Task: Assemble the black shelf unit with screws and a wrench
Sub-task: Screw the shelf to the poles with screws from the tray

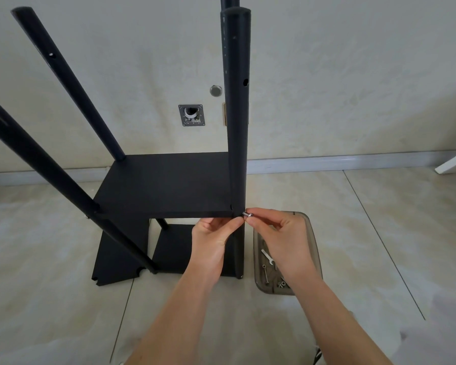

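Note:
The black shelf unit stands on the floor with a black shelf board [166, 185] fixed between upright black poles. The near right pole [236, 127] rises straight up the middle of the view. My right hand [282, 238] pinches a silver screw [247, 214] at the pole's right side, level with the shelf's front right corner. My left hand [213, 235] grips the shelf's front edge and the pole at that corner, thumb on the edge. A silver wrench [267, 255] lies in the grey tray [311, 233], partly hidden by my right wrist.
Loose screws [266, 275] and nuts lie in the tray to the right of the unit. A second black board [116, 256] lies flat on the tiled floor under the left poles. The wall and skirting run close behind. A white furniture edge [453, 162] shows at far right.

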